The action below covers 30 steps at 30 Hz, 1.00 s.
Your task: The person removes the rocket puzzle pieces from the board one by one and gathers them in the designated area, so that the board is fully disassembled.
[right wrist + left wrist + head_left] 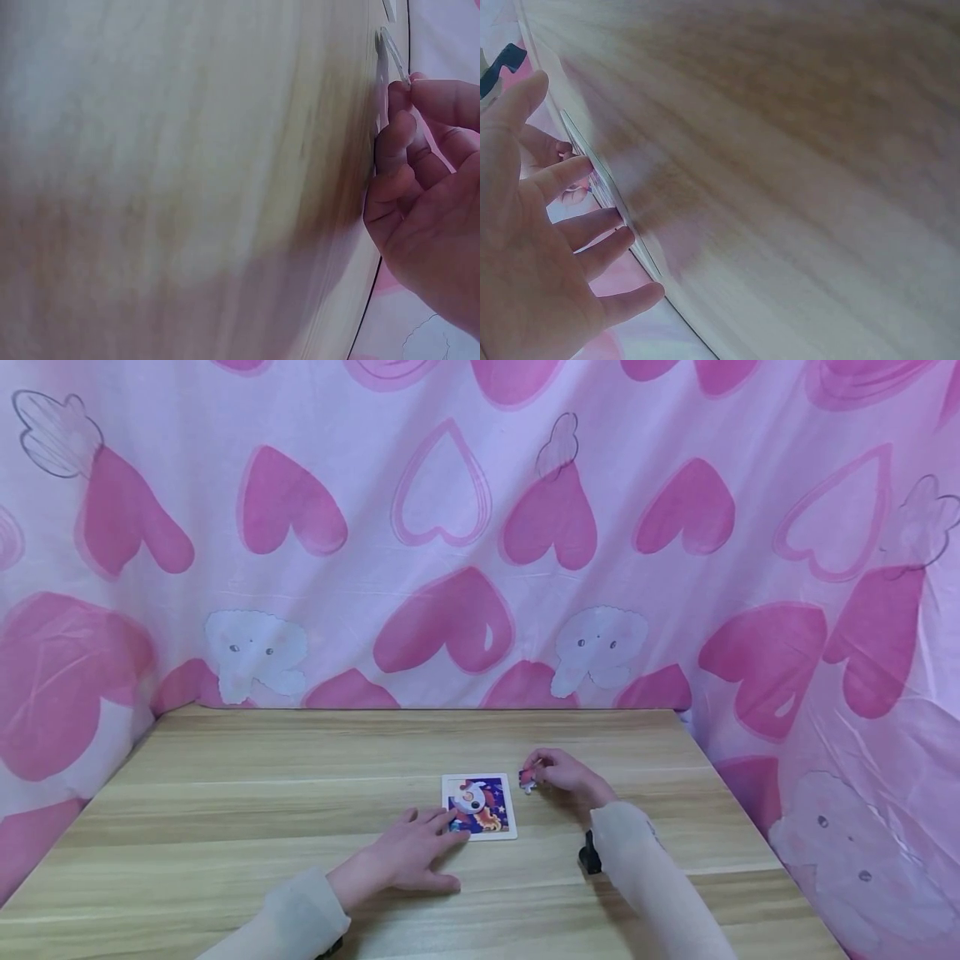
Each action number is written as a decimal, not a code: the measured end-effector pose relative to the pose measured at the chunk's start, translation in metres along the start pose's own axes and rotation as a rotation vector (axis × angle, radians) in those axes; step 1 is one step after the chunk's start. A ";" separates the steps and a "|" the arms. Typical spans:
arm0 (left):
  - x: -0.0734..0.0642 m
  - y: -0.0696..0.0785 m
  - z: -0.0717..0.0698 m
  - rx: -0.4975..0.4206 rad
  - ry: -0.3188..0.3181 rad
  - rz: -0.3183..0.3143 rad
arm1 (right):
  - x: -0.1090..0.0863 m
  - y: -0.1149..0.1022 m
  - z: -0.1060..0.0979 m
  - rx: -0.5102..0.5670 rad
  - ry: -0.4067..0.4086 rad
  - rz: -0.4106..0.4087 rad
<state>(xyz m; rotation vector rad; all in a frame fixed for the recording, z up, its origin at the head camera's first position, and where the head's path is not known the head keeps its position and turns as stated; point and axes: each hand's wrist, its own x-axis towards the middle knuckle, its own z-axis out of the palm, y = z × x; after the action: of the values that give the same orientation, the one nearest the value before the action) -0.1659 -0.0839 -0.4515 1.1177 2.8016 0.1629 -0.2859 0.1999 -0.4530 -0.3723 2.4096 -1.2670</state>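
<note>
The left hand (pixel 411 852) lies with fingers spread, fingertips at the near left of a white-rimmed picture puzzle (pixel 498 808) on the wooden table (pixel 285 785); just right of it, apart, the right hand (pixel 564 772) pinches a small puzzle piece (pixel 527 780); behind hangs pink heart-patterned cloth (pixel 450 627).

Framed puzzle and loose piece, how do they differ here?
The framed puzzle is larger than the loose piece. The puzzle lies flat, touched by the left hand, while the piece is pinched in the right hand. The puzzle has a straight pale border; the piece has an uneven outline. Both show colourful printing.
</note>
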 end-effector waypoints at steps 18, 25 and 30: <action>0.000 0.002 -0.003 -0.003 -0.002 0.002 | 0.002 -0.004 0.001 -0.127 0.040 0.001; 0.001 0.001 -0.003 0.005 0.009 0.010 | 0.001 -0.001 0.007 -0.110 0.131 -0.039; 0.002 0.000 -0.003 0.007 0.010 0.011 | -0.002 -0.005 0.017 -0.101 0.122 -0.136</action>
<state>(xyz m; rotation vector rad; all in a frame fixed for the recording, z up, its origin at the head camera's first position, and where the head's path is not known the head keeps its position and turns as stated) -0.1674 -0.0826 -0.4485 1.1369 2.8071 0.1608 -0.2757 0.1853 -0.4572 -0.5090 2.5969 -1.2607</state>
